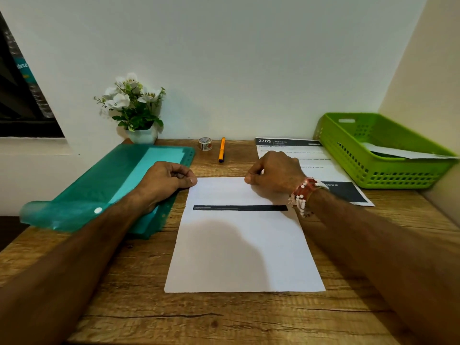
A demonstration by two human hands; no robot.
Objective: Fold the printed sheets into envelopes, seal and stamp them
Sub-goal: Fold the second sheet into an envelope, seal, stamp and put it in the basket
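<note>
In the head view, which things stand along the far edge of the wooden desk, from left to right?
White pot of white flowers → small roll of patterned tape → orange pen → printed sheet with dark header → green plastic basket.

Fingertips of the left hand (166, 179) and right hand (273, 173) are tucked under the knuckles at the far edge of the folded sheet (244, 245); I cannot tell pinch from press.

Print on the sheet's black bar (240, 208): too small for me to read.

Right hand and beaded wrist cover the middle of the printed sheet (311, 160) behind; its body text is blurred.

Paper (403, 153) in the green basket (388, 175): lower part hidden behind the near wall.

Left forearm hides part of the teal folder (99, 185).

Tape roll (205, 143): pattern too small to make out.

Window (20, 95): cut by the left edge, lettering blurred.

Both forearms run out at the bottom edge.
</note>
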